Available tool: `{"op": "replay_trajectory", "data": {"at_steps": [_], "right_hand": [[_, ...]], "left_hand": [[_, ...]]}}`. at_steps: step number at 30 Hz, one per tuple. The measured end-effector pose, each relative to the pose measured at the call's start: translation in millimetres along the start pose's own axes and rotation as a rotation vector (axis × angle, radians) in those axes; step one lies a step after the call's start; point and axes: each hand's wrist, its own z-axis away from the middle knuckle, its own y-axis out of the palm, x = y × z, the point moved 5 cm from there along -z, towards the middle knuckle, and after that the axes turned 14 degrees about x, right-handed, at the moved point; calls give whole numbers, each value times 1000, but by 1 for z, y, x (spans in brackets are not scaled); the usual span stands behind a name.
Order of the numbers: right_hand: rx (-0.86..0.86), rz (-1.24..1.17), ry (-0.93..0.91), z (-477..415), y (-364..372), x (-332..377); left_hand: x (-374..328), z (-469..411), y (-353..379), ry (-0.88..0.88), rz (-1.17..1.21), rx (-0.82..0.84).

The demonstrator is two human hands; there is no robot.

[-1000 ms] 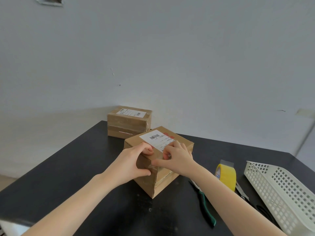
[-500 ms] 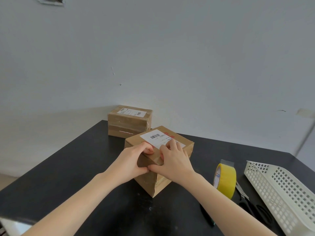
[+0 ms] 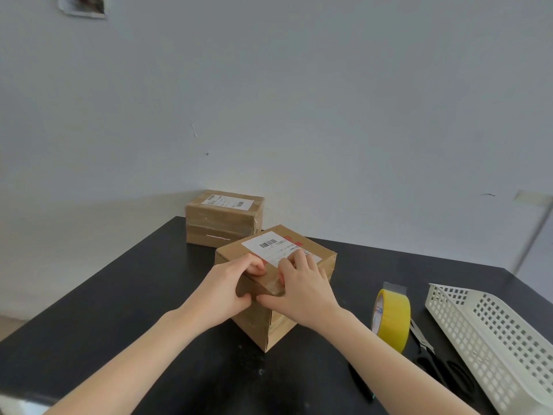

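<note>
A brown cardboard box (image 3: 261, 324) with a white barcode label (image 3: 269, 246) stands on the black table (image 3: 119, 310), one corner turned toward me. My left hand (image 3: 224, 292) grips its near left edge, fingers curled over the top and thumb on the side wall. My right hand (image 3: 302, 292) wraps over the near corner; its fingertips press on the label's near end, and its thumb lies along the side below the top edge. The two thumbs nearly meet.
A second taped, labelled box (image 3: 221, 223) stands behind at the table's far corner. Right of my arm stand a yellow tape roll (image 3: 392, 319), black scissors (image 3: 443, 366) and a white perforated basket (image 3: 493, 333). A dark tool (image 3: 362, 384) lies partly under my right forearm.
My right hand has slid forward over the box's corner, its fingers now further onto the label. My left hand keeps the same grip. The box has not moved.
</note>
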Motion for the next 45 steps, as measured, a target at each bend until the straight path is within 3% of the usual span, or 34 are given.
{"op": "replay_trajectory", "data": {"at_steps": [6, 10, 17, 26, 32, 45], "right_hand": [[30, -18, -27, -3, -1, -6], [99, -303, -87, 1, -9, -21], [-197, -493, -47, 24, -29, -68], [-294, -529, 180, 58, -32, -147], [-262, -507, 301, 77, -18, -192], [-90, -725, 424, 105, 15, -232]], "left_hand": [[-1, -3, -3, -16, 30, -11], [-9, -13, -9, -3, 33, -4], [-46, -41, -2, 64, -25, -50], [-107, -103, 40, 145, -33, 45], [-142, -139, 85, 186, -79, 177], [-163, -185, 140, 134, -158, 411]]}}
